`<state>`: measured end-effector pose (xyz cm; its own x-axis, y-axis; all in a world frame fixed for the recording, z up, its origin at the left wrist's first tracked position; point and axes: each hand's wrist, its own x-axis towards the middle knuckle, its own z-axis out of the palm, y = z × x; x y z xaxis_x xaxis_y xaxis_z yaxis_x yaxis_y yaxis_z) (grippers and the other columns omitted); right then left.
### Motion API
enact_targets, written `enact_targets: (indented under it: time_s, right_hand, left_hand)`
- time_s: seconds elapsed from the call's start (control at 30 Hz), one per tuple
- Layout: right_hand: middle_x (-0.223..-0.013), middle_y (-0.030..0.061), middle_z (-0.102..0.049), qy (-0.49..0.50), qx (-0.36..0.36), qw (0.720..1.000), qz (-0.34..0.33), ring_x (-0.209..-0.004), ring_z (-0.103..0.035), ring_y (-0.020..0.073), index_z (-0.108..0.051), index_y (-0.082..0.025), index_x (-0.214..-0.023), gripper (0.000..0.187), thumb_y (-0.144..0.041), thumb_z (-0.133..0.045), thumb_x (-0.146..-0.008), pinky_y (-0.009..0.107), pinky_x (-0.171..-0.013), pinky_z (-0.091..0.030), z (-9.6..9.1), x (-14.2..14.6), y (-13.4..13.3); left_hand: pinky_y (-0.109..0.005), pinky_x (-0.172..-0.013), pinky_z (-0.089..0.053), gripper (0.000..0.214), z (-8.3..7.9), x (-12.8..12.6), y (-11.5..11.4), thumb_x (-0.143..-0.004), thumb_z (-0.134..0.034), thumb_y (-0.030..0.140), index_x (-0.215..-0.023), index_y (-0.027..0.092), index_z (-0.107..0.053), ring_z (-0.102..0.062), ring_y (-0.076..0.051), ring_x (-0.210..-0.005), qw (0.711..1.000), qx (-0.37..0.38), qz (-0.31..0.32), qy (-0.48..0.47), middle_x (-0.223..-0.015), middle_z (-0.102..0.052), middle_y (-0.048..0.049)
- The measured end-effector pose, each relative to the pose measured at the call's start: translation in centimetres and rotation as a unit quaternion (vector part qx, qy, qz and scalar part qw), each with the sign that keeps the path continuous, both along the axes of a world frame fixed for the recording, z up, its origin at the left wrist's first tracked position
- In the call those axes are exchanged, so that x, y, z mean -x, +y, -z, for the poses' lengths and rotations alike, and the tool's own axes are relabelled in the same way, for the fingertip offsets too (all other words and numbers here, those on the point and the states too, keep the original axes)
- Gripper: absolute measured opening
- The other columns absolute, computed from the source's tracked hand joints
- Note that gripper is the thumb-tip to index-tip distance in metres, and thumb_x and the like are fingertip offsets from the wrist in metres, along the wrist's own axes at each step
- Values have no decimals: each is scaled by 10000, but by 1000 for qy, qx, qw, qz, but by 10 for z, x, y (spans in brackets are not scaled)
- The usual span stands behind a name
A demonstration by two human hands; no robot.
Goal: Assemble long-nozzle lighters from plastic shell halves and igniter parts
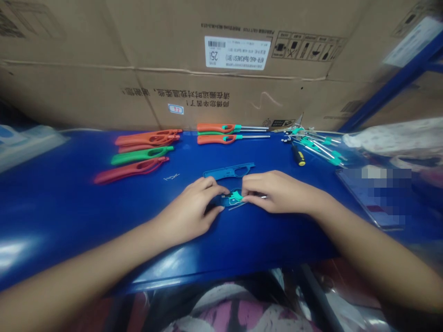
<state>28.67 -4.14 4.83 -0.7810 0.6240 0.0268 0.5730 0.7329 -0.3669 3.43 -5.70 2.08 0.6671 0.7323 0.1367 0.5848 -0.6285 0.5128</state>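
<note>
Both my hands rest on the blue table (69,203) around a blue lighter shell half (228,199) with a teal trigger piece (237,197) in it. My left hand (194,210) curls over the shell's left end, thumb and forefinger closed on it. My right hand (273,191) pinches the teal piece and a thin metal tube at the shell's right end. Just behind my hands lies a second blue shell half (228,171).
Orange, green and red lighter shells (138,157) lie at the back left. Two assembled orange lighters (228,133) lie at the back middle. Several teal-tipped metal tubes (318,145) and a screwdriver (298,156) lie back right. Cardboard boxes (207,60) wall the far edge.
</note>
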Motion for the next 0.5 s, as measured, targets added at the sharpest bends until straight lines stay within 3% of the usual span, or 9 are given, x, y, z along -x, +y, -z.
enact_targets:
  time_s: [0.2, 0.5]
  right_hand:
    - [-879, 20, -673, -7, -23, 1000, 8, -757, -599, 140, -637, -191, -856, 135, -225, -568, -967, 254, -663, -380, 2, 0, 0]
    - [-860, 32, -633, -57, -97, 993, -39, -750, -563, 148, -613, -182, -864, 192, -192, -473, -995, 272, -638, -346, -3, 2, -7]
  left_hand:
    - [-440, -975, -501, 295, 0, 0, 1, -908, -600, 189, -1199, 205, -643, -590, -255, -1070, 1000, -2, -2, -7, -1100, -618, -69]
    - [-445, -993, -501, 294, -1, -1, 2, -902, -611, 191, -1193, 189, -651, -602, -259, -1082, 1000, 16, -4, -13, -1091, -628, -74]
